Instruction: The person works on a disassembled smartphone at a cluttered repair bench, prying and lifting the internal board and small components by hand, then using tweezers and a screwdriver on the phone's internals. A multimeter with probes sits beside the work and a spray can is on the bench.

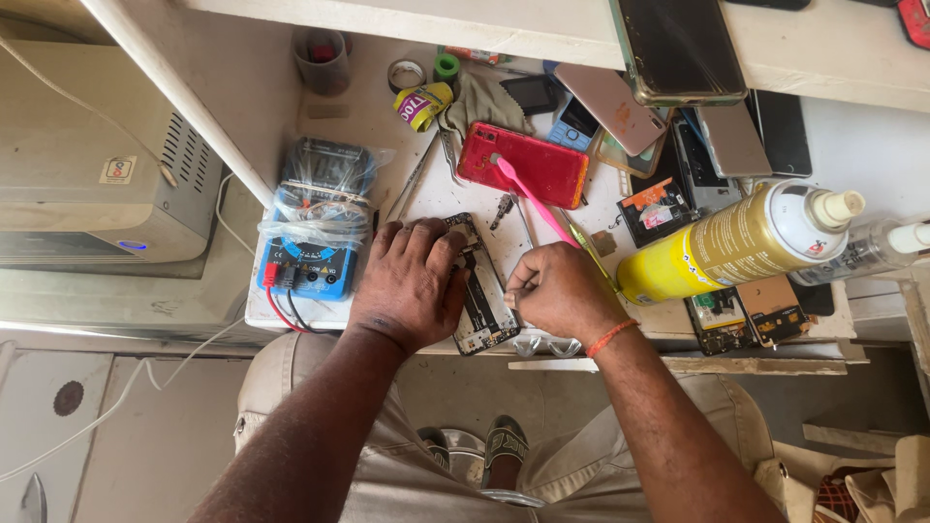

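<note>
— So what do you have under your hands?

— An opened phone (482, 291), back off, lying near the front edge of the table (378, 126). My left hand (411, 283) lies flat over its left side, fingers spread and pressing down, so that half of the phone is hidden. My right hand (554, 291) is curled narrow at its right edge, pinching something too small to make out; a pink tool (535, 199) sticks out above the knuckles, but I can't tell whether I grip it.

— And around it?

— A red phone (523, 165) lies behind, toward the back edge. A blue multimeter (316, 232) wrapped in clear plastic sits at the left edge, its leads hanging over the front. A yellow spray can (727, 242) lies on its side at the right, with loose phone parts beneath it.

— The room?

— White, scuffed table; a beige appliance (97, 165) left of it; my sandalled feet on the floor below.
</note>
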Tool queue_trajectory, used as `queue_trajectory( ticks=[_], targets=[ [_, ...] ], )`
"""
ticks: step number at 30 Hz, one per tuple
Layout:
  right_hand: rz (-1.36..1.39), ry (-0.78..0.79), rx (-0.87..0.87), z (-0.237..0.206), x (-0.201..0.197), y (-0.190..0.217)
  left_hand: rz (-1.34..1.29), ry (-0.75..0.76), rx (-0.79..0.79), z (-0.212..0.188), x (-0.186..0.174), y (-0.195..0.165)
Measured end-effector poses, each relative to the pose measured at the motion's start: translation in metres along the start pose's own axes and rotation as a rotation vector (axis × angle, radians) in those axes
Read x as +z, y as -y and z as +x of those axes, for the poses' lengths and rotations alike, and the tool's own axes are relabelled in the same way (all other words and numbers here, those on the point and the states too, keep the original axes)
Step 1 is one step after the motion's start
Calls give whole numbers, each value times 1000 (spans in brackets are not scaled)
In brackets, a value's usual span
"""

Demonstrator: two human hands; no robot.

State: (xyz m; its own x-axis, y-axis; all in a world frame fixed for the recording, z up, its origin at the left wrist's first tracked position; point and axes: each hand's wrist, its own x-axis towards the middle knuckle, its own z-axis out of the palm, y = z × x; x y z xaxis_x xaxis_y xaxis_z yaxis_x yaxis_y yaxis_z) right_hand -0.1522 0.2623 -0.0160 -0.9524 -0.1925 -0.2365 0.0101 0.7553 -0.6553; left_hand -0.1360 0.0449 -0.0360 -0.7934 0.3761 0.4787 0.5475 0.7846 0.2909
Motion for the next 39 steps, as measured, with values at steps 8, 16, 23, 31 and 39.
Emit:
queue_trajectory(
  ticks=[8, 16, 23, 31, 39],
  targets=[
    [-80, -50, -27, 14, 2, 3, -7, 6, -12, 1, -1, -1],
    [-121, -110, -18, 20, 6, 8, -25, 3, -16, 0, -1, 0],
    [-115, -127, -47, 28, 5, 13, -40, -7, -14, 0, -1, 0],
    [-119, -130, -47, 32, 4, 14, -31, 14, -21, 0, 0, 0],
    [-124, -121, -42, 40, 3, 18, -33, 1, -22, -1, -3, 0]
  ],
)
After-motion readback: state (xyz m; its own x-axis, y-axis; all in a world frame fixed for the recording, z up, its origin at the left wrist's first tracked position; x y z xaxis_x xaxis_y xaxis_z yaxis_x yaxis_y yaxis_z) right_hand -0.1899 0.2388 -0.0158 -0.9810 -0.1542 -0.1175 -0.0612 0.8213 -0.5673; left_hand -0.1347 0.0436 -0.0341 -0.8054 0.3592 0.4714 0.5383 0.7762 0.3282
